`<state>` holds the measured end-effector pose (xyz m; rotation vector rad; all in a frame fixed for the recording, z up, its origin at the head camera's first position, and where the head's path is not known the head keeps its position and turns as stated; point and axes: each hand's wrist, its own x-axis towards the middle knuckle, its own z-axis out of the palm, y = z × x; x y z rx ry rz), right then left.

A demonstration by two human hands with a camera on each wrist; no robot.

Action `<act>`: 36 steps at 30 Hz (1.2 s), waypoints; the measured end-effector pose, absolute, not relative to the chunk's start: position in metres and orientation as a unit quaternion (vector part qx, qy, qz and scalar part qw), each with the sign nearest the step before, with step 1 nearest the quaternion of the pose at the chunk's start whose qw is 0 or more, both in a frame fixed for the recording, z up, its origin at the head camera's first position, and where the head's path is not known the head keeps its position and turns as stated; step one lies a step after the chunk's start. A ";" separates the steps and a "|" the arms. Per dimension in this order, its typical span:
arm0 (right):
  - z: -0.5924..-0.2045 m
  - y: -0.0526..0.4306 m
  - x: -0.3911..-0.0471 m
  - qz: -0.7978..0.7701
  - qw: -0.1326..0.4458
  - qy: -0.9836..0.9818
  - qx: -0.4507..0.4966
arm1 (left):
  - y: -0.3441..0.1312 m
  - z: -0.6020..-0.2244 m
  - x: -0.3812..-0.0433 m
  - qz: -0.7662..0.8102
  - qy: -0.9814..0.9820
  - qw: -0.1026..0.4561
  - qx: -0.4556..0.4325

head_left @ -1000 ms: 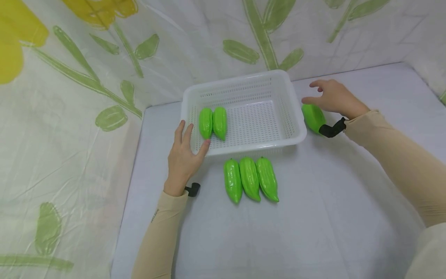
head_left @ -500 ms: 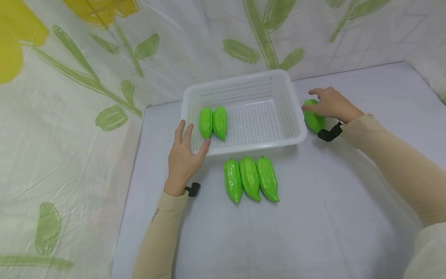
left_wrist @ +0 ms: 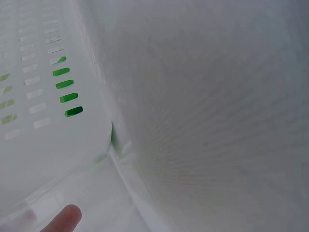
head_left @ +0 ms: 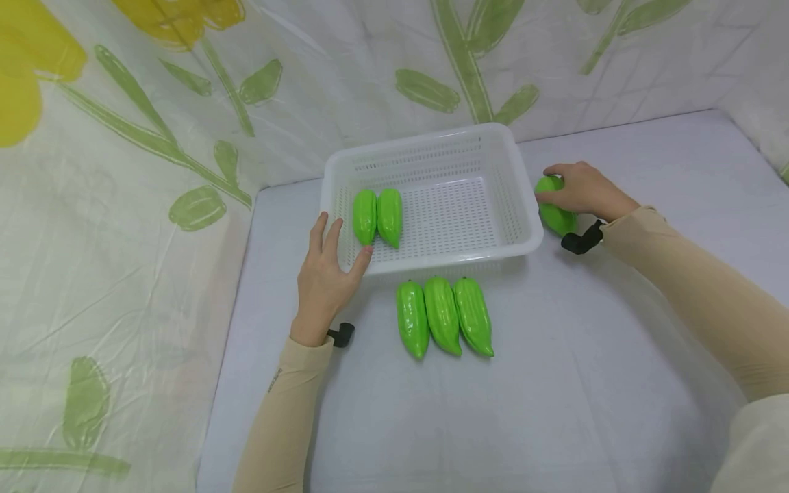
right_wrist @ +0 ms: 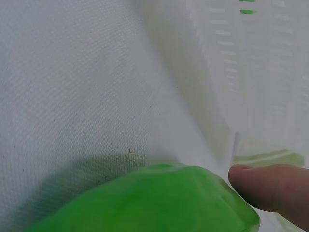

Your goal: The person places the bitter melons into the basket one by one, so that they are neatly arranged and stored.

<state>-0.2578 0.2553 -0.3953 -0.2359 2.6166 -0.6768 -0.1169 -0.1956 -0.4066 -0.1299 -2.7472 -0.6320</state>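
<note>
In the head view a white perforated plastic basket [head_left: 431, 263] holds two green ridged gourds [head_left: 389, 218], side by side at its left end. Three more gourds [head_left: 442, 316] lie in a row in front of it. My left hand [head_left: 325, 281] is at the basket's front left corner, fingers spread, thumb by the front rim. Right of the basket, my right hand [head_left: 588, 192] grips another green gourd [head_left: 559, 218] from above. The right wrist view shows the thumb against one end of this gourd [right_wrist: 159, 200]; the other fingers are out of sight there.
A pale cloth covers the table [head_left: 493, 424]. Behind and to the left hangs a curtain [head_left: 345, 75] with printed flowers and leaves, close to the basket's back side. Black wrist cameras [head_left: 582, 239] sit under both wrists.
My right hand has come down onto the gourd beside the basket and its fingers have closed round it. The left hand, basket and other gourds have stayed put.
</note>
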 end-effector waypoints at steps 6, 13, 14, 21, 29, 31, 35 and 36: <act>-0.395 0.255 -0.257 -0.240 0.216 0.943 -0.082 | -0.196 -0.407 -0.117 -0.221 -0.962 0.155 -0.042; -0.394 0.255 -0.257 -0.239 0.215 0.943 -0.083 | -0.195 -0.406 -0.116 -0.223 -0.962 0.155 -0.042; -0.394 0.255 -0.258 -0.240 0.214 0.943 -0.083 | -0.195 -0.406 -0.116 -0.222 -0.962 0.155 -0.042; -0.391 0.256 -0.259 -0.230 0.216 0.945 -0.083 | -0.195 -0.406 -0.117 -0.221 -0.962 0.155 -0.041; -0.379 0.258 -0.259 -0.234 0.216 0.945 -0.075 | -0.195 -0.406 -0.116 -0.222 -0.963 0.147 -0.035; -0.376 0.258 -0.259 -0.234 0.214 0.945 -0.075 | -0.195 -0.405 -0.116 -0.222 -0.964 0.145 -0.033; -0.369 0.260 -0.261 -0.232 0.215 0.946 -0.071 | -0.195 -0.405 -0.116 -0.222 -0.964 0.141 -0.031; -0.367 0.260 -0.262 -0.230 0.215 0.947 -0.069 | -0.195 -0.405 -0.117 -0.222 -0.964 0.141 -0.031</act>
